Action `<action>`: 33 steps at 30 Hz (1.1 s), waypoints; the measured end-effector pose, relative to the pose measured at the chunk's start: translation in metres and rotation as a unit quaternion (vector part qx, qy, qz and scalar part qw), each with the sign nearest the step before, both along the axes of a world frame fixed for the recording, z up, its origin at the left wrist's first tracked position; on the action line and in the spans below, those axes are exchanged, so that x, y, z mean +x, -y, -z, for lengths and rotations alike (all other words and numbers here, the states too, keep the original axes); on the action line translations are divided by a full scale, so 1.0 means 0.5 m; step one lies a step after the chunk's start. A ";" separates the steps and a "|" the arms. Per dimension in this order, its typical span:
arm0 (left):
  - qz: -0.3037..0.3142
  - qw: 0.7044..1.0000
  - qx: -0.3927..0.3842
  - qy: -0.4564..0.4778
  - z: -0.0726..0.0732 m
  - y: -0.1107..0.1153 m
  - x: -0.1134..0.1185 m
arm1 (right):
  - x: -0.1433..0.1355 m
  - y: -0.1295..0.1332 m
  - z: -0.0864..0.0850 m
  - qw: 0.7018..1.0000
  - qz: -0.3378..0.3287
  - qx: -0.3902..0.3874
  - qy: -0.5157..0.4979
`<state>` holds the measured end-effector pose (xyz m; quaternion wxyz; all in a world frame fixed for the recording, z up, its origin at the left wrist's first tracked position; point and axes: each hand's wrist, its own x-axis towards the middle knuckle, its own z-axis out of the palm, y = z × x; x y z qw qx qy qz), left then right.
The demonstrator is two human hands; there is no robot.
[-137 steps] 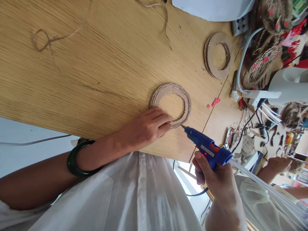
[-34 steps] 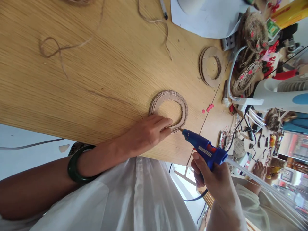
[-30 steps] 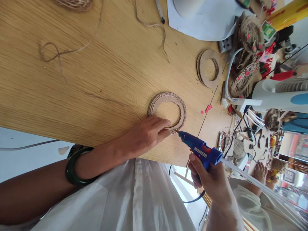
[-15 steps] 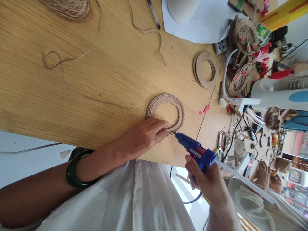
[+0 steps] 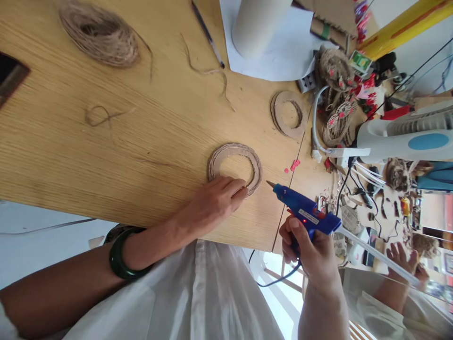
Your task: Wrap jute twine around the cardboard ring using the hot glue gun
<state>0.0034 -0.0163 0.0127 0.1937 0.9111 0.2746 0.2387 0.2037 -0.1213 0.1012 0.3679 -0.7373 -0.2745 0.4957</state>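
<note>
A flat cardboard ring, its outer edge wound with brown twine, lies on the wooden table. My left hand is closed on the ring's near side, fingers pressed together; the fingertips hide that part of it. A dark green bangle circles my left wrist. In my right hand is a blue glue gun, gripped by its handle, with a small red light lit. Its nozzle points toward the ring but stands apart from it, to the right. A long translucent glue stick sticks out of the gun's back.
Another cardboard ring lies farther off, near small red dots. A twine ball, a pen and a white cylinder on paper are at the far side. A fan and clutter stand right, near another person's hand.
My right hand has drawn the glue gun back to the right, so its nozzle has left the ring. My left hand stays on the ring. The view has shifted slightly.
</note>
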 end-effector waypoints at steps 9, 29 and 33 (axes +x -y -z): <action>-0.090 0.995 0.025 0.033 -0.020 -0.069 0.052 | 0.123 -0.124 0.106 0.960 -0.004 0.161 -0.227; 0.004 0.864 -0.435 0.252 -0.033 -0.069 0.244 | 0.152 -0.205 0.179 0.944 0.048 0.285 -0.161; -0.006 0.783 -0.545 0.301 -0.043 -0.076 0.260 | 0.144 -0.194 0.180 0.946 0.100 0.294 -0.092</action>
